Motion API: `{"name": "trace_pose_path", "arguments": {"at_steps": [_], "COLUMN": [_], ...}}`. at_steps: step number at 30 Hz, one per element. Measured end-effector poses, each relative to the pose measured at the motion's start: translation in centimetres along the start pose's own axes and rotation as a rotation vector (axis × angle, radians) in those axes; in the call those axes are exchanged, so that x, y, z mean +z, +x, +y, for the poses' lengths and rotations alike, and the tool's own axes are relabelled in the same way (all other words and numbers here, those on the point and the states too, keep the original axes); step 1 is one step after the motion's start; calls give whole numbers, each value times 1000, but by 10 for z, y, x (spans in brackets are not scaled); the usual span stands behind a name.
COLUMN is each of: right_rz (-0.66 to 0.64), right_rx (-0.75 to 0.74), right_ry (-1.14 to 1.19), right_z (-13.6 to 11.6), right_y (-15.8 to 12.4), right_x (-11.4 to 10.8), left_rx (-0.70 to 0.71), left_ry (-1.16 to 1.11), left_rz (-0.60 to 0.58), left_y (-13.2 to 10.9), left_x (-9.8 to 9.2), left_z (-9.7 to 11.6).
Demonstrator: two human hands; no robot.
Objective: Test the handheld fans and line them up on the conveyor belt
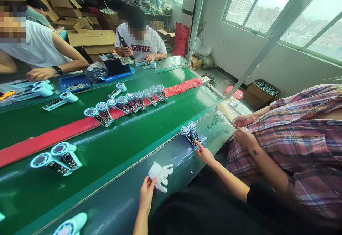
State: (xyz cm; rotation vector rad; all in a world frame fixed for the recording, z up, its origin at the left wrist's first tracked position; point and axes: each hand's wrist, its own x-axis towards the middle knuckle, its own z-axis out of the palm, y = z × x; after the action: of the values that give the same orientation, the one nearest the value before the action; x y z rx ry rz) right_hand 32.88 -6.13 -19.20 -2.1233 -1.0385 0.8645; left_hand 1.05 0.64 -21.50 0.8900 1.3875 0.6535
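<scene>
My left hand is closed on the cuff of a white glove, pinched between thumb and fingers above the dark bench edge. My right hand reaches out with its index finger stretched. That fingertip touches, or nearly touches, the exposed circuit board of a light blue handheld fan. A second handheld fan lies right beside it, also with its board bare. Small lights glow on the boards. The other fingers of my right hand are partly hidden and hold nothing visible.
A green conveyor belt runs past the bench, with several fans in a row on a red strip. At my right, a co-worker in a plaid shirt works near small green pieces. Two other people sit across.
</scene>
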Motion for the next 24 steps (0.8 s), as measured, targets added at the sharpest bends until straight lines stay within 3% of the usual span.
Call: {"name": "trace_pose_path", "arguments": {"at_steps": [4, 8, 12, 17, 24], "right_rz": [-73, -297, -465, -458, -497], "right_rx": [-37, -130, -125, -26, -22], "right_ry": [-15, 102, 223, 300, 291], "right_z": [-19, -43, -56, -57, -50], "right_y": [-2, -22, -40, -47, -49], "right_x": [7, 33, 62, 81, 76], "left_rx": [-124, -148, -45, 18, -26], "left_ry": [-116, -131, -88, -3, 67], "left_rz": [-21, -173, -363, -358, -340], "left_y": [0, -9, -25, -30, -17], "left_x": [-4, 22, 45, 43, 38], "left_z": [-3, 17, 42, 51, 29]}}
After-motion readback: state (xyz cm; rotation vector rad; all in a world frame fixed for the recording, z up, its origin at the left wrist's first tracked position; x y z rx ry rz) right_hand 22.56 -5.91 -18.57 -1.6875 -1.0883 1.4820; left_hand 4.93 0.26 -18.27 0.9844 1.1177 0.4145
